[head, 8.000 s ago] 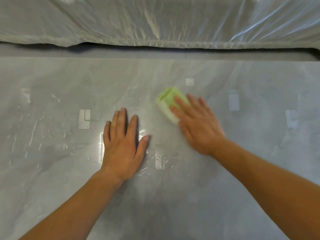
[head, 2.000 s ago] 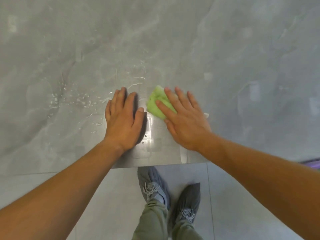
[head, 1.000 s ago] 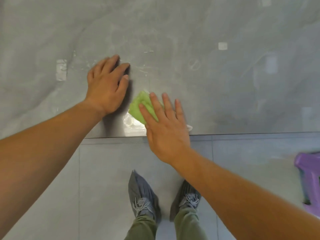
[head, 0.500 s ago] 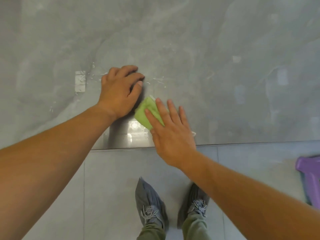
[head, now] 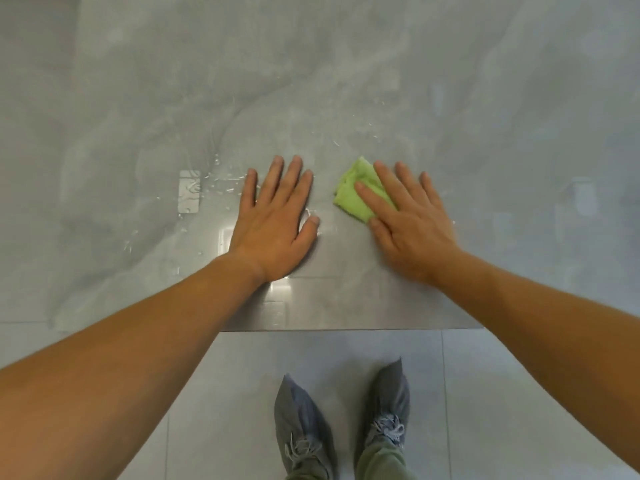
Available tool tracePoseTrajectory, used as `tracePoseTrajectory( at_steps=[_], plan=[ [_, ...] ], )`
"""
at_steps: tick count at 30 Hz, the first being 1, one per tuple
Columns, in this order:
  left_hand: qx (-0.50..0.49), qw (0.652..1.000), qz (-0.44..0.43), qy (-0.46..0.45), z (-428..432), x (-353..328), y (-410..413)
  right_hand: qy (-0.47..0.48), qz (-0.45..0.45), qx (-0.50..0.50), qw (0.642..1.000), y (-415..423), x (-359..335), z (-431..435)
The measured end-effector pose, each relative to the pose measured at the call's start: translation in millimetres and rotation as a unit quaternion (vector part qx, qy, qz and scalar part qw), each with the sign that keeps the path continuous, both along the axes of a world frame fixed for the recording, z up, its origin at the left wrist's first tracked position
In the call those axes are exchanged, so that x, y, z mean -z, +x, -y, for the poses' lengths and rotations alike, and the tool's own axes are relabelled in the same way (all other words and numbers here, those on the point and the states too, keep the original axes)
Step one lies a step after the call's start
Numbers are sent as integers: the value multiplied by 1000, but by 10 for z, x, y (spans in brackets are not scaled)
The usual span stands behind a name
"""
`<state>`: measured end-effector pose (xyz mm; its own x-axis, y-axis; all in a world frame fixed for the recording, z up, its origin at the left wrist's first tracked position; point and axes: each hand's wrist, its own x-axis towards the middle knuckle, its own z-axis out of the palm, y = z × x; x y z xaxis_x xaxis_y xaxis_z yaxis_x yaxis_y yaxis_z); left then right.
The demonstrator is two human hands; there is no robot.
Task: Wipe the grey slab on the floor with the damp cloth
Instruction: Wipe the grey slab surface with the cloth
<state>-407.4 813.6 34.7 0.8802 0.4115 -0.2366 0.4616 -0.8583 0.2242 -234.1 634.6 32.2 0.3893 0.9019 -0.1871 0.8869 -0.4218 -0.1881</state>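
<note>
The grey marbled slab (head: 346, 81) lies on the floor and fills the upper part of the head view. A folded green cloth (head: 353, 194) lies on it near the front edge. My right hand (head: 412, 220) presses flat on the cloth with straight fingers; most of the cloth is hidden under the palm. My left hand (head: 277, 220) rests flat on the slab a little to the left of the cloth, fingers spread, not touching it. Water droplets and streaks (head: 221, 181) glisten left of my left hand.
The slab's front edge (head: 346, 329) runs across below my wrists. Light grey floor tiles (head: 225, 410) lie in front of it. My two feet in grey shoe covers (head: 346, 417) stand on the tiles close to that edge.
My left hand has flattened out from a curled pose and moved apart from the cloth. My right hand has slid the cloth to the right and further onto the slab.
</note>
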Motion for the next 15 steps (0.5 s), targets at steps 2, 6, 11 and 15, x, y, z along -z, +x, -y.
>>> tracePoseTrajectory(
  at_steps=[2, 6, 11, 15],
  plan=[
    [2, 1000, -6, -6, -9, -3, 1, 2, 31, 72, 997, 372, 34, -217],
    [-18, 999, 12, -46, -53, -114, 88, 26, 15, 240, 970, 596, 12, -701],
    [-88, 993, 43, -60, -360, -248, 504, 30, 0, -25, 999, 195, -21, -296],
    [-107, 992, 13, -63, -709, -239, 1013, 21, 8, 56, 998, 1055, 41, -583]
  ],
)
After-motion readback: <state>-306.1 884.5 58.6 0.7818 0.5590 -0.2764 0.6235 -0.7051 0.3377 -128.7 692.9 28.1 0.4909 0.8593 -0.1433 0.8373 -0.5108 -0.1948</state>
